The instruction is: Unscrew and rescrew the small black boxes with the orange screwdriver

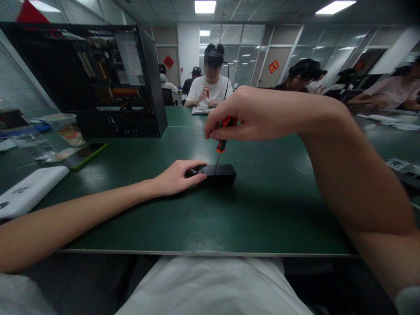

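Note:
A small flat black box point(220, 173) lies on the green table point(203, 218) in the middle of the view. My left hand point(177, 177) grips its left end, fingers curled over the top edge. My right hand point(243, 114) is closed around the red and black handle of a screwdriver point(222, 139), held upright above the box. The thin shaft runs down and its tip meets the top of the box.
An open black computer case point(98, 78) stands at the back left. In front of it are a plastic cup point(67, 128), a phone in a green case point(83, 155) and a white device point(31, 189). Several other people sit at tables behind.

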Demonstrator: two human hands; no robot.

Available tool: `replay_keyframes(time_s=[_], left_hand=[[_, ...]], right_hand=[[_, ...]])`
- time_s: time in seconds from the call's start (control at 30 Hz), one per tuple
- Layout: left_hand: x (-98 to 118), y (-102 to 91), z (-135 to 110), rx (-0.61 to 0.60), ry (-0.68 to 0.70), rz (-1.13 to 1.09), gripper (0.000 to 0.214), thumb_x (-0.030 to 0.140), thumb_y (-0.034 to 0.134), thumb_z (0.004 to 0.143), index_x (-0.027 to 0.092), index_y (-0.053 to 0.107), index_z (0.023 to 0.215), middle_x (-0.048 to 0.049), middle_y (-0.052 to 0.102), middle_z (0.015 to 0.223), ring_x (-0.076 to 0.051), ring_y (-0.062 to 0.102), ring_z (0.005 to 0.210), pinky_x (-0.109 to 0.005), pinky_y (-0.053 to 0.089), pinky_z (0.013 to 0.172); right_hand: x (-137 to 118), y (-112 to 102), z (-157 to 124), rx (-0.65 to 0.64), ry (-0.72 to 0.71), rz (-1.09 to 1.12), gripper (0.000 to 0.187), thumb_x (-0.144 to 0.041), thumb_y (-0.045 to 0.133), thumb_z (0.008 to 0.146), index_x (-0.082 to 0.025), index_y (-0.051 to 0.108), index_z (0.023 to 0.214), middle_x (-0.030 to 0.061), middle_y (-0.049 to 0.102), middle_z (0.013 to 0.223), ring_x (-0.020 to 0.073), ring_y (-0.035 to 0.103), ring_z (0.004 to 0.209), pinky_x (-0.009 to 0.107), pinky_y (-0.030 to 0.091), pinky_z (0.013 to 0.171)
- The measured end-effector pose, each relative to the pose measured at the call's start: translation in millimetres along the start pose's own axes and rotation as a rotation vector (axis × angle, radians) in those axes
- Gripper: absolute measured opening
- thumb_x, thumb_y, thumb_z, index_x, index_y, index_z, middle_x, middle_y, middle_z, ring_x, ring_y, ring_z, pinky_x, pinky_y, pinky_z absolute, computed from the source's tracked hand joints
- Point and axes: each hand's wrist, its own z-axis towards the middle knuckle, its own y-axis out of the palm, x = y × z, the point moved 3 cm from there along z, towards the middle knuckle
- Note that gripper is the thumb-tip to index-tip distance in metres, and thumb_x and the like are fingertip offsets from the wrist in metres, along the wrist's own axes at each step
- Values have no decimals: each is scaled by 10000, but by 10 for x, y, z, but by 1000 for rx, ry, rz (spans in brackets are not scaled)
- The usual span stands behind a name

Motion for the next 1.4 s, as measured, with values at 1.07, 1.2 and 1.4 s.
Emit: replay_keyframes(time_s=[1.07,1.2,1.4], left_hand=[[-30,10,-3,-4,6,4,540,502,584,949,145,635,1351,-77,741,1142,-204,682,906,-296,521,884],[-18,6,-4,-5,16,-2,534,504,583,950,149,637,1346,-74,742,1140,-203,683,915,-294,522,890],[-2,8,1,-4,19,10,529,488,587,948,141,639,1344,-80,744,1132,-204,683,907,-293,526,878]], right_hand=[[-94,-21,-117,-56,105,-271,397,-375,560,937,-282,602,1321,5,725,883,147,641,731,260,415,629],[-75,-28,-106,-70,69,-232,458,-387,612,910,-305,582,1360,10,723,1034,156,656,806,265,430,648],[28,-11,-47,-12,100,-347,462,-577,507,960,-212,676,1187,70,721,913,179,642,788,296,411,679]])
